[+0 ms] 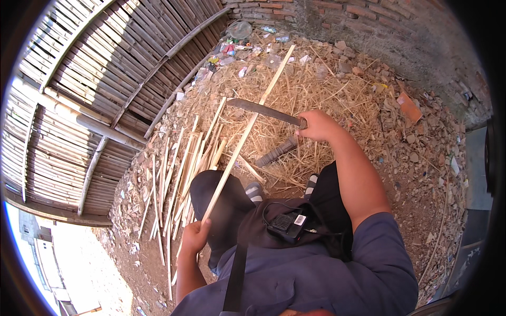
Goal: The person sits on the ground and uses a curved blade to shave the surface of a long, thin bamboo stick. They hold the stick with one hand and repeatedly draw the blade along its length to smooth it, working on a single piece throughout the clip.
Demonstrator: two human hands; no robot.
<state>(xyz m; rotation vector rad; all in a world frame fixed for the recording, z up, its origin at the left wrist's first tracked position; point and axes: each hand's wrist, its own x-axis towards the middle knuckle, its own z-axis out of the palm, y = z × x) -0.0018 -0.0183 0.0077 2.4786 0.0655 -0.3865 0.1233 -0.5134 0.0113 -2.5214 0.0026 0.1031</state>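
My left hand (195, 235) is closed round the lower end of a long, pale bamboo strip (242, 141), which slants up and away to the right across my left knee. In my right hand (319, 125) is the handle of a machete (267, 110), its dark blade pointing left. The blade crosses the strip at its upper half; whether it rests on the strip or bites into it I cannot tell. Below the machete a dark, ridged wooden piece (276, 151) lies on the shavings between my feet.
Several split bamboo strips (176, 184) lie in a loose pile to my left. Straw-like shavings (327, 79) and litter cover the ground ahead. A bamboo slat fence (95, 79) stands on the left, a brick wall (369, 21) at the back, and an orange brick fragment (409, 107) at the right.
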